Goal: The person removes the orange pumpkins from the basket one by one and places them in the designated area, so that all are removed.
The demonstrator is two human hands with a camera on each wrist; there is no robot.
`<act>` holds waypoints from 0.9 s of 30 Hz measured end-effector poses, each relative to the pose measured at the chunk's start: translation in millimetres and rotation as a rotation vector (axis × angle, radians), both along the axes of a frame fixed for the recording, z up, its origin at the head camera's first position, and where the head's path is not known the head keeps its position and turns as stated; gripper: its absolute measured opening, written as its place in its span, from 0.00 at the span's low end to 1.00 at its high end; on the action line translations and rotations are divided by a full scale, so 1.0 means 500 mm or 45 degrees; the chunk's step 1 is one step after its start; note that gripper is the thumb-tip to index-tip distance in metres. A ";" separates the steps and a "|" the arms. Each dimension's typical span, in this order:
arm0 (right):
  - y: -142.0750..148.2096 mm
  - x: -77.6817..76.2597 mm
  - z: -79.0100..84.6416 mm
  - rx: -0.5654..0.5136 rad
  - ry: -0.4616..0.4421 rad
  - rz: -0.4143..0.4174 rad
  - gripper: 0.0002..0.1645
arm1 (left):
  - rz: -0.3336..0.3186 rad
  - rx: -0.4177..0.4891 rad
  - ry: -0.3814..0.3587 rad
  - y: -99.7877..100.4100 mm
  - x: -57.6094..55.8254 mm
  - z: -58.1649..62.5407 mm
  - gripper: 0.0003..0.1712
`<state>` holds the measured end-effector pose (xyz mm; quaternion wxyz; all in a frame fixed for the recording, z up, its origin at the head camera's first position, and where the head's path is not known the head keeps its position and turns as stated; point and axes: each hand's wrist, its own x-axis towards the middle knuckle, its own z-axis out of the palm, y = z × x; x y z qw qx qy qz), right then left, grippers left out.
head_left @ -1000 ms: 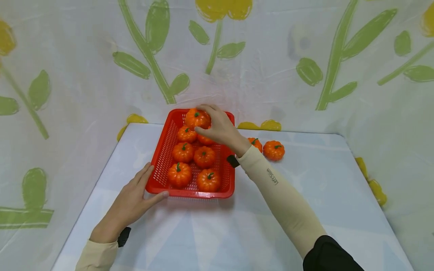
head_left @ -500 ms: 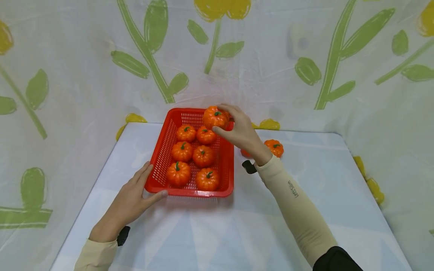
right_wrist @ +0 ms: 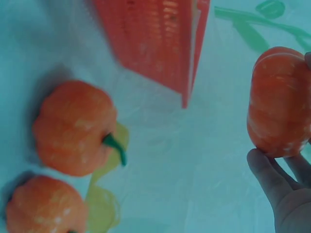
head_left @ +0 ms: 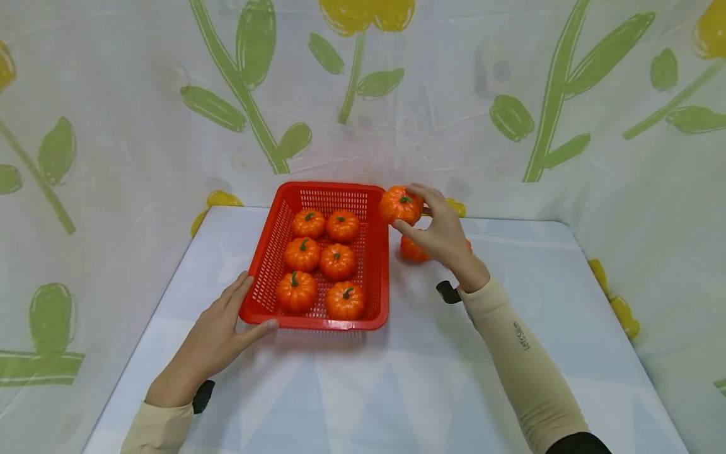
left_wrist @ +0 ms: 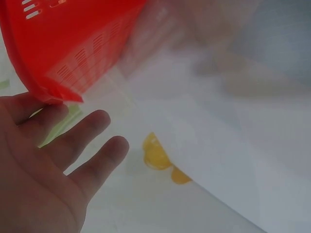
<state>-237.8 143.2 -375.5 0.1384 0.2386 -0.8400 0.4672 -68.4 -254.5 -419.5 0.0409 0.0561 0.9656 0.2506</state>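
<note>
My right hand grips a small orange pumpkin with a green stem, held up just beyond the right rim of the red plastic basket. In the right wrist view the held pumpkin sits between thumb and fingers, off the table. My left hand lies along the basket's front left corner with fingers extended. Its fingertips touch the rim, as the left wrist view shows with the hand under the basket's edge. Several pumpkins rest inside the basket in two columns.
Two more pumpkins lie on the table right of the basket, partly behind my right hand in the head view; the right wrist view shows one pumpkin and another pumpkin beside it. A flowered curtain hangs behind the table.
My right hand has carried the pumpkin rightward from above the back of the basket to outside its right rim. The left hand has stayed at the basket's corner.
</note>
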 end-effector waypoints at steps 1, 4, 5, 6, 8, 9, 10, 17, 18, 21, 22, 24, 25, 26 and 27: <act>0.010 0.001 -0.003 -0.004 -0.007 -0.007 0.39 | -0.002 0.000 0.000 0.000 0.000 0.000 0.64; 0.038 0.002 -0.016 0.008 -0.023 -0.039 0.39 | -0.002 -0.002 -0.006 0.000 0.000 0.000 0.64; 0.047 0.003 -0.020 0.015 -0.025 -0.053 0.40 | -0.001 -0.003 -0.008 0.000 0.001 0.000 0.64; 0.057 0.003 -0.025 0.023 -0.026 -0.068 0.39 | 0.000 -0.005 -0.009 0.000 0.001 0.000 0.64; 0.075 0.005 -0.032 0.028 -0.034 -0.097 0.40 | 0.001 -0.006 -0.011 0.001 0.001 0.000 0.64; 0.085 0.006 -0.035 0.031 -0.037 -0.110 0.40 | 0.001 -0.007 -0.010 0.001 0.001 0.000 0.64; 0.094 0.007 -0.038 0.035 -0.040 -0.123 0.40 | 0.002 -0.007 -0.010 0.001 0.001 0.000 0.64; 0.166 0.015 -0.052 0.079 -0.041 -0.223 0.40 | 0.006 -0.012 -0.029 0.004 0.000 0.003 0.65; 0.177 0.015 -0.054 0.089 -0.042 -0.240 0.40 | 0.008 -0.013 -0.032 0.004 0.000 0.004 0.65; 0.205 0.016 -0.060 0.116 -0.051 -0.282 0.41 | 0.012 -0.016 -0.041 0.004 0.000 0.005 0.65; 0.213 0.017 -0.061 0.123 -0.060 -0.296 0.41 | 0.013 -0.018 -0.045 0.003 0.000 0.006 0.65; 0.228 0.019 -0.064 0.137 -0.076 -0.320 0.41 | 0.012 -0.015 -0.045 0.002 0.000 0.006 0.65; 0.236 0.021 -0.066 0.145 -0.086 -0.333 0.41 | 0.011 -0.014 -0.043 0.002 0.000 0.006 0.65; 0.244 0.023 -0.068 0.152 -0.097 -0.343 0.41 | 0.010 -0.012 -0.039 0.002 0.001 0.006 0.65; 0.252 0.025 -0.070 0.156 -0.107 -0.355 0.42 | 0.008 -0.010 -0.037 0.002 0.001 0.007 0.64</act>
